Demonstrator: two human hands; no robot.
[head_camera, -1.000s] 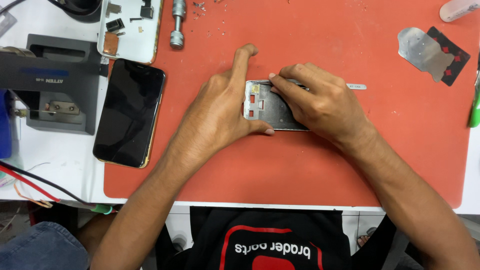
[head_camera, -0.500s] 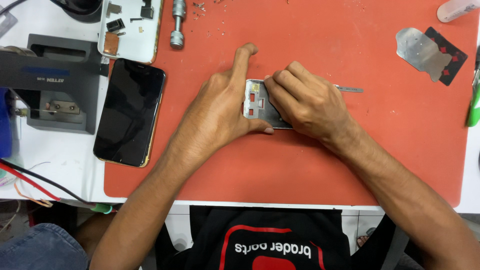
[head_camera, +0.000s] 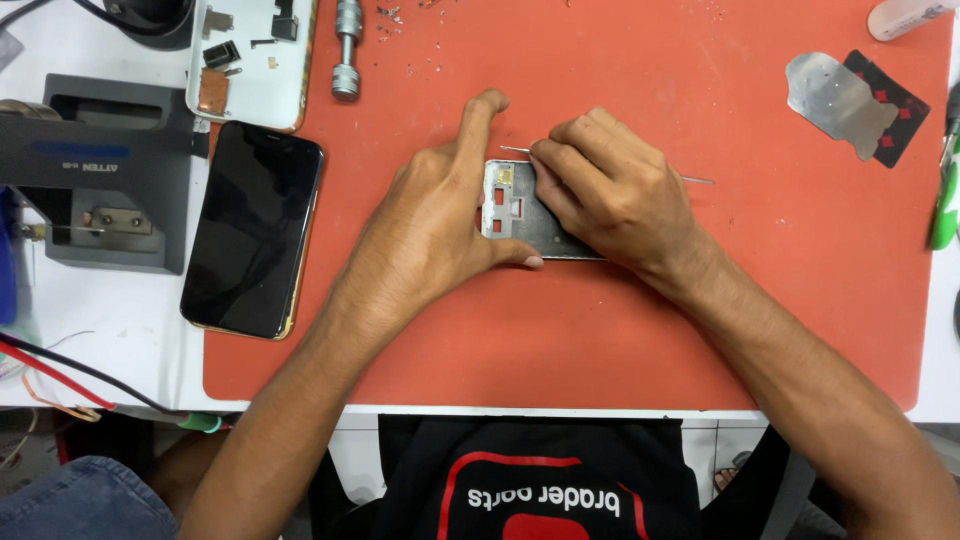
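A silver phone frame (head_camera: 512, 205) lies flat on the red mat (head_camera: 620, 330). My left hand (head_camera: 440, 215) clamps its left end, thumb along the near edge and forefinger stretched past the far edge. My right hand (head_camera: 605, 190) rests on the frame's right part and pinches a thin metal tool (head_camera: 694, 180). One end of the tool pokes out left of the fingers above the frame's top edge, the other sticks out to the right. Much of the frame is hidden under both hands.
A black phone screen (head_camera: 255, 230) lies at the mat's left edge beside a grey tool station (head_camera: 100, 170). A white tray of small parts (head_camera: 255, 60) and a metal screwdriver handle (head_camera: 346, 45) sit at the back. A metal plate on a dark card (head_camera: 850, 100) lies at the right.
My right hand has shifted left over the frame and the thin tool has swung, its left tip now showing above the frame's top edge. My left hand holds its place.
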